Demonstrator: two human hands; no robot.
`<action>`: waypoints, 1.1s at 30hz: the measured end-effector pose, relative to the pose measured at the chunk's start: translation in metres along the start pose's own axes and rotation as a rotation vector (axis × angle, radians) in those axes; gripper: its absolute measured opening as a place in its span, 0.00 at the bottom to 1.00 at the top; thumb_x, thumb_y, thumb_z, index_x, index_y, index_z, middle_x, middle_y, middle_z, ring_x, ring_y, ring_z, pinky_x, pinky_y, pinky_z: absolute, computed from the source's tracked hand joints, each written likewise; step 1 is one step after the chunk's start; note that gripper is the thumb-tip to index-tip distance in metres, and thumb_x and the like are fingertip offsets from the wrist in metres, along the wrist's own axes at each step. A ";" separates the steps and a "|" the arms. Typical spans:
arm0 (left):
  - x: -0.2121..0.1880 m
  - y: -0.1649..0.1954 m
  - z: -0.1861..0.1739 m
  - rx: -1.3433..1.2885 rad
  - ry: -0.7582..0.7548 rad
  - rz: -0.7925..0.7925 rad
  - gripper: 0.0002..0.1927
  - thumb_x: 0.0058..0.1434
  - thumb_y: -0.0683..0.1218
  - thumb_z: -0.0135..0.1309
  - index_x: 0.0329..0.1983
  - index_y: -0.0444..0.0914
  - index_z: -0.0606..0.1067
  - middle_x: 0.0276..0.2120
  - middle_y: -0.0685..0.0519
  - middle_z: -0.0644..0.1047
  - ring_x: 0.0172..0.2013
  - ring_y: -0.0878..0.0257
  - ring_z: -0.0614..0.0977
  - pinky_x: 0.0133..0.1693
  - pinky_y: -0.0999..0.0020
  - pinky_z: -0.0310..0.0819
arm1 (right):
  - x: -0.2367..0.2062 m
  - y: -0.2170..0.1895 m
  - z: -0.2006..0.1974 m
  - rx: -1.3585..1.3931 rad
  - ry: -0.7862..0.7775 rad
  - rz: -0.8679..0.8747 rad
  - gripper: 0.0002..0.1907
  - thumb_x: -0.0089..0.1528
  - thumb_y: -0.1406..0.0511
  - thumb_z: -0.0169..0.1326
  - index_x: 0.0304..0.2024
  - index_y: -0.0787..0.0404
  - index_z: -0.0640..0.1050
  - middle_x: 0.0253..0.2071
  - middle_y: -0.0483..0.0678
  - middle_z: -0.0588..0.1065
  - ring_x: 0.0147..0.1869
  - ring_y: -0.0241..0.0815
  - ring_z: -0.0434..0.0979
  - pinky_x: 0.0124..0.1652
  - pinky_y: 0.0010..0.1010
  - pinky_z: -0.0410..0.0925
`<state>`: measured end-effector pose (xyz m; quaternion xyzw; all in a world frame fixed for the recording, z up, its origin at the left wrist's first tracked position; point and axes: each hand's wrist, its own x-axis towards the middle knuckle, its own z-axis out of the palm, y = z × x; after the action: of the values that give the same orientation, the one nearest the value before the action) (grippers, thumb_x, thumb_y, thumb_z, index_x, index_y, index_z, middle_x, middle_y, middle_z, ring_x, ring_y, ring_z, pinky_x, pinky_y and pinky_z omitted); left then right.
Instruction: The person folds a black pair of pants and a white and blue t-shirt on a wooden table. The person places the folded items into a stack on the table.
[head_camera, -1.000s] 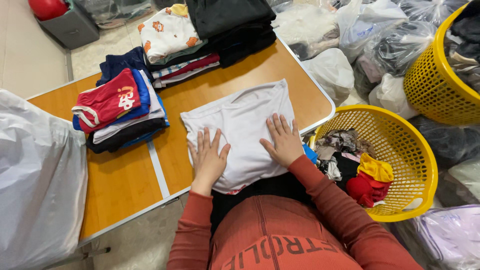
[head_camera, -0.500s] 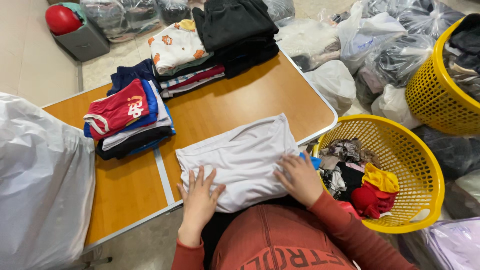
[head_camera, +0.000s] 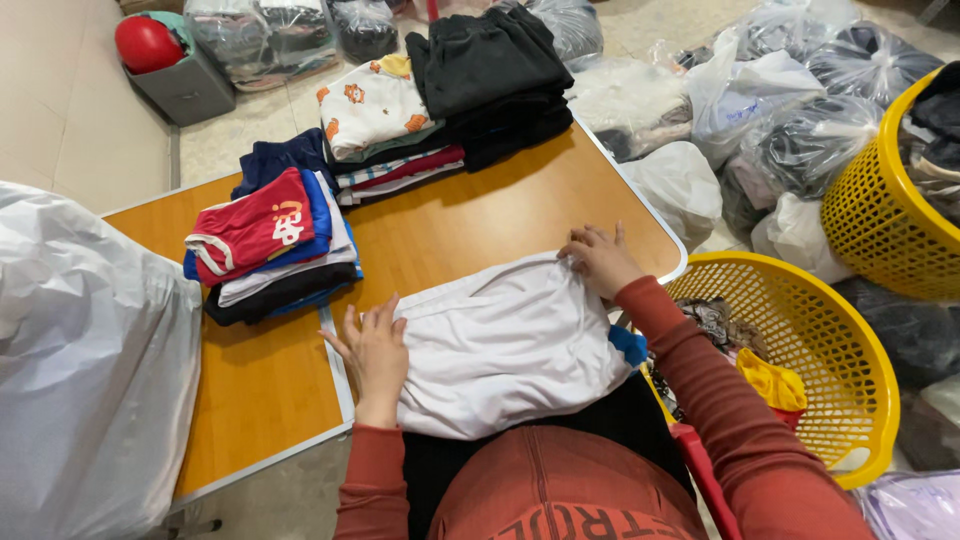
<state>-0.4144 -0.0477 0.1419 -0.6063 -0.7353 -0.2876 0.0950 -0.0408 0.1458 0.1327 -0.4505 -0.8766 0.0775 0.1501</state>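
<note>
While the white garment (head_camera: 510, 345) lies flat on the tabletop (head_camera: 470, 215) with its long axis running between both hands, the left hand (head_camera: 375, 350) rests open-palmed on its near left edge and the right hand (head_camera: 600, 260) pinches its far right corner. Beyond the fingers sit folded stacks (head_camera: 270, 245); right of them, a yellow basket (head_camera: 800, 340) and tied plastic bags (head_camera: 800, 140).

Left hand (head_camera: 374, 348) flat, fingers spread; right hand (head_camera: 600, 258) forward, fingers curled, pinching.
</note>
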 end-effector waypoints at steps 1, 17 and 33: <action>0.001 -0.002 -0.002 -0.006 -0.023 -0.021 0.18 0.62 0.51 0.56 0.54 0.46 0.81 0.51 0.52 0.78 0.64 0.43 0.65 0.64 0.23 0.27 | 0.000 0.002 -0.002 0.034 -0.056 0.009 0.15 0.57 0.65 0.57 0.47 0.50 0.79 0.62 0.49 0.71 0.75 0.57 0.58 0.66 0.74 0.36; 0.020 -0.034 -0.004 0.014 -0.055 -0.180 0.12 0.67 0.52 0.55 0.51 0.45 0.76 0.50 0.52 0.77 0.60 0.50 0.71 0.70 0.32 0.38 | 0.020 -0.017 -0.037 0.422 0.103 0.349 0.13 0.63 0.61 0.58 0.48 0.58 0.76 0.44 0.53 0.78 0.49 0.50 0.78 0.50 0.38 0.70; 0.004 -0.010 -0.003 0.026 0.091 -0.362 0.17 0.67 0.55 0.55 0.47 0.38 0.76 0.46 0.44 0.78 0.51 0.43 0.72 0.53 0.44 0.59 | 0.004 -0.016 0.018 0.140 0.391 0.370 0.11 0.63 0.58 0.59 0.42 0.56 0.80 0.48 0.50 0.77 0.61 0.53 0.70 0.66 0.52 0.51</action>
<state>-0.4259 -0.0469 0.1428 -0.4494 -0.8309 -0.3176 0.0825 -0.0614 0.1402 0.1208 -0.5980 -0.7263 0.0757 0.3305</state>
